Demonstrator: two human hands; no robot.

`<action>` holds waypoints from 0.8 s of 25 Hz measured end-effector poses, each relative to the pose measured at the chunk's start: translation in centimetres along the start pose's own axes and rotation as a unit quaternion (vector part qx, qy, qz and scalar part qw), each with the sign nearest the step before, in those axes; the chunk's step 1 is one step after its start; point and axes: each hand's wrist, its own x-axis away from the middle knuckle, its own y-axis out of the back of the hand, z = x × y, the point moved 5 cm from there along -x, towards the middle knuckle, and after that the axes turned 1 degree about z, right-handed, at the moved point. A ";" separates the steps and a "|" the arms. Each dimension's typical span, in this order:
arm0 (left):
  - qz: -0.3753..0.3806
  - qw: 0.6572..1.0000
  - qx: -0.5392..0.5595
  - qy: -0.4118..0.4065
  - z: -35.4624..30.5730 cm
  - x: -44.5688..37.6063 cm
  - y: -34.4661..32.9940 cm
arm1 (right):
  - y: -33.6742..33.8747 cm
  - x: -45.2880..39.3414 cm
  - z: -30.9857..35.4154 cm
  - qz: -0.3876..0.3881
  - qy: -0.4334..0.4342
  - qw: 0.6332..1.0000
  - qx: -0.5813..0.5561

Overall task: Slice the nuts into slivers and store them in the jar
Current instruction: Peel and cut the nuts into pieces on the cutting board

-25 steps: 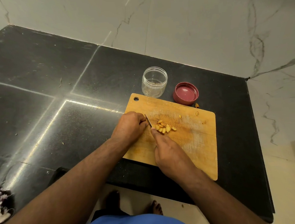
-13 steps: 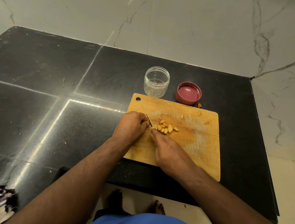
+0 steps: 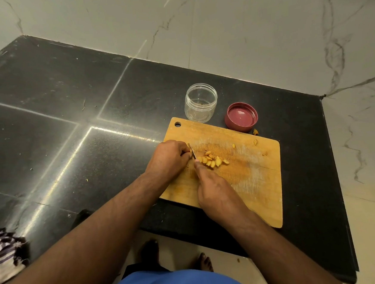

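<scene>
Mid-frame on the cutting board (image 3: 241,182), your left hand (image 3: 167,159) pinches a nut, your right hand (image 3: 217,193) grips the knife (image 3: 193,152) beside cut slivers (image 3: 212,160); the jar (image 3: 200,102) above holds almost nothing.

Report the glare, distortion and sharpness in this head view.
Head view: bright streaks of glare cross the black counter; wide-angle distortion bends the counter edges; cutting board, nut pieces and jar look sharp; the knife blade is too small to judge.

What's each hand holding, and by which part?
Left hand pinches a nut at the blade. Right hand grips the knife by its handle, hidden under the fingers.
</scene>
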 end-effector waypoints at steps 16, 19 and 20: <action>-0.008 0.999 0.039 0.011 0.1 0.6 -0.2 | 2.1 6.3 -2.2 -0.048 -0.049 0.991 -0.114; 0.008 0.999 0.036 -0.003 0.1 0.8 -0.4 | 2.5 6.6 -3.4 -0.058 -0.064 0.988 -0.128; 0.016 0.999 0.040 -0.008 0.1 0.9 -0.4 | 2.7 6.8 -4.0 -0.061 -0.073 0.986 -0.134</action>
